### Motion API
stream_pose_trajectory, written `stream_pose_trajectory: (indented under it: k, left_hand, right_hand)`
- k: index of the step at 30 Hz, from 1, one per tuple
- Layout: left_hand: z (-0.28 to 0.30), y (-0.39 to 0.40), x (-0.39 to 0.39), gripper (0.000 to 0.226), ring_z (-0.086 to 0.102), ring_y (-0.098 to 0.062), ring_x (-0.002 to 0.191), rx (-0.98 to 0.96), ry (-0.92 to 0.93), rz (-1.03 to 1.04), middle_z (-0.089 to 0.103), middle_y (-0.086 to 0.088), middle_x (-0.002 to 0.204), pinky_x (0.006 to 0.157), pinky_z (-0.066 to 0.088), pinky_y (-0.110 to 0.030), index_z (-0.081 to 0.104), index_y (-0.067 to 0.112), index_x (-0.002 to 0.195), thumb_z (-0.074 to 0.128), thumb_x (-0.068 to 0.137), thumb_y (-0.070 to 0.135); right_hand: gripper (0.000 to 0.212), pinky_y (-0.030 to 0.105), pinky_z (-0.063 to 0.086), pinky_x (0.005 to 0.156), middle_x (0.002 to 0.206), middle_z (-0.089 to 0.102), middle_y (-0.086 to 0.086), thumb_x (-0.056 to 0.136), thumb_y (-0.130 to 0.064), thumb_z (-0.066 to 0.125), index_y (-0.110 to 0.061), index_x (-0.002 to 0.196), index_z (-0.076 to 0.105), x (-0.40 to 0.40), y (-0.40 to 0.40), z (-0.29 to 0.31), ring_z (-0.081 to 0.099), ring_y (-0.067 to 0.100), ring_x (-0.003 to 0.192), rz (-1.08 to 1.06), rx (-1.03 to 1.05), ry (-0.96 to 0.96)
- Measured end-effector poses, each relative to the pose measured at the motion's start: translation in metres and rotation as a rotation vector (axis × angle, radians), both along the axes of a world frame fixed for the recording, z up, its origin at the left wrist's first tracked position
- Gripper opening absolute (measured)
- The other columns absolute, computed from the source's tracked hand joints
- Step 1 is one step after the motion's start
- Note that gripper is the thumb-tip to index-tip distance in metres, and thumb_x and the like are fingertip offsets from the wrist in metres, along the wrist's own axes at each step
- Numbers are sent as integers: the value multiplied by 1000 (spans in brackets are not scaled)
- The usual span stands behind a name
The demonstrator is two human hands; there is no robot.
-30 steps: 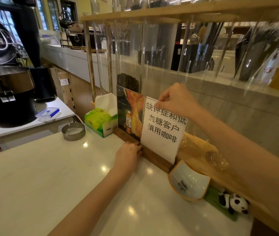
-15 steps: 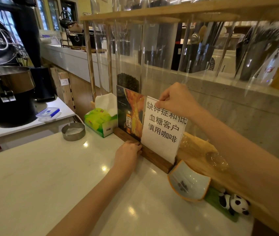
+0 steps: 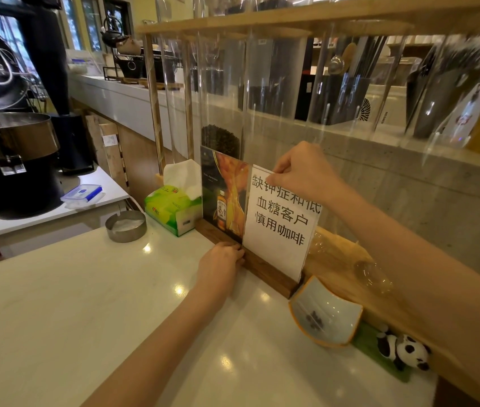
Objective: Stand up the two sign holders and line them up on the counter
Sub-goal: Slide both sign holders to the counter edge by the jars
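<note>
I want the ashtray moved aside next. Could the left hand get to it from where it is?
Probably yes. The left hand rests at the sign's wooden base, and only bare counter lies between it and the ashtray.

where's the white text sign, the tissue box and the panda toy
white text sign (image 3: 280,227), head view, middle of the printed sheet
tissue box (image 3: 171,210), head view, green top face
panda toy (image 3: 403,351), head view, its white body

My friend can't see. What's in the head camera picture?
Two signs stand side by side on a white counter: the right hand pinches the top of the white sign, the left hand touches the wooden base beside the poster sign.
</note>
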State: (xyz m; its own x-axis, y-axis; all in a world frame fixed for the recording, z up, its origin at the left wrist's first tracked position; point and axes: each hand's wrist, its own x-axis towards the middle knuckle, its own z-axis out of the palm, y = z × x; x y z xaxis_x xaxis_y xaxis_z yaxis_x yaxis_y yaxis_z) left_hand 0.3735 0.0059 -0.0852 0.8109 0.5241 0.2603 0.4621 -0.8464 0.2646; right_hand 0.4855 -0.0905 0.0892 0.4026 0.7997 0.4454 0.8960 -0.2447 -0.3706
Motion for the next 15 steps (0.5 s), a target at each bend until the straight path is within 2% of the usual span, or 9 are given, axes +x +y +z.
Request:
stream_pose_trajectory:
  k: [8, 15]
  left_hand:
    - [-2, -1, -2, 32, 46, -19, 121, 12, -53, -11, 57, -3, 128, 98, 36, -27, 55, 13, 119, 40, 92, 18]
    - [-1, -2, -2, 32, 46, -18, 122, 13, -59, -21, 57, -3, 128, 98, 33, -25, 56, 13, 119, 41, 91, 20]
  right_hand:
    - [16, 13, 41, 54, 82, 72, 14, 75, -16, 69, -2, 83, 70, 0, -1, -1, 56, 7, 58, 10, -1, -1]
    - [16, 12, 39, 52, 81, 72, 11, 74, -17, 69, -4, 83, 69, 2, -1, -3, 53, -1, 56, 21, 16, 4]
